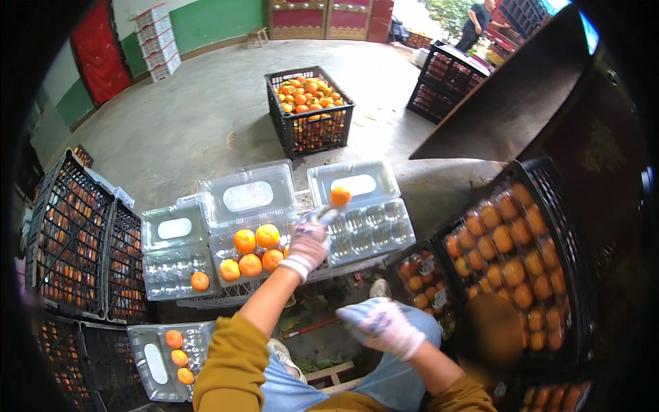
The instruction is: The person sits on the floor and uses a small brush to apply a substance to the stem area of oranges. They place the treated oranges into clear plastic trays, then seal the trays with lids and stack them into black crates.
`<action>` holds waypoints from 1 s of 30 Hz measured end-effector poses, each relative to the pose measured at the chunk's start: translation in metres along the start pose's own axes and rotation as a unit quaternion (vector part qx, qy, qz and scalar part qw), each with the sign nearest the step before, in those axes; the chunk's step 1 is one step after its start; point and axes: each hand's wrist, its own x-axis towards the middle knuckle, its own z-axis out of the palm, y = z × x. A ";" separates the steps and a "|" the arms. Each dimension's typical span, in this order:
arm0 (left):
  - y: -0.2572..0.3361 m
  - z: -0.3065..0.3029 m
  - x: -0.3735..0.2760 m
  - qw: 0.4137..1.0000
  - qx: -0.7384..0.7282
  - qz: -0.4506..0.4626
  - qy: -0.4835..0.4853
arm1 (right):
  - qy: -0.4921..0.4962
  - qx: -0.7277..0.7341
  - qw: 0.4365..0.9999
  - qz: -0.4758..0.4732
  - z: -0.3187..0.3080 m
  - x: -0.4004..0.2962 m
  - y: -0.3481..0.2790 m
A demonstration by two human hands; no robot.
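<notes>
My gloved left hand reaches over the clear clamshell packs, an orange persimmon held at its fingertips. The fruit is in front of the raised lid of the right-hand clamshell, whose moulded cups hold no fruit that I can see. Left of the hand, the middle clamshell carries several persimmons, one partly hidden by the glove. A smaller pack at the left has one persimmon in a corner. Over my right knee is my gloved right hand, blurred; its grip is unclear.
A black crate of loose persimmons stands on the concrete floor ahead. Packed fruit fills a tilted crate at right; stacked black crates line the left. Another pack sits lower left. A metal sheet juts in; a person stands beyond.
</notes>
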 end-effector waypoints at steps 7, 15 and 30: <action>-0.039 0.052 0.107 0.917 0.281 0.221 -0.176 | -0.247 0.033 0.966 0.070 0.071 0.039 0.028; -0.041 0.051 0.140 0.988 0.097 -0.029 -0.116 | -0.117 0.182 0.975 0.051 0.061 0.029 0.036; -0.011 0.059 0.032 0.969 0.118 -0.147 -0.159 | -0.068 0.134 0.987 0.058 0.085 0.023 0.032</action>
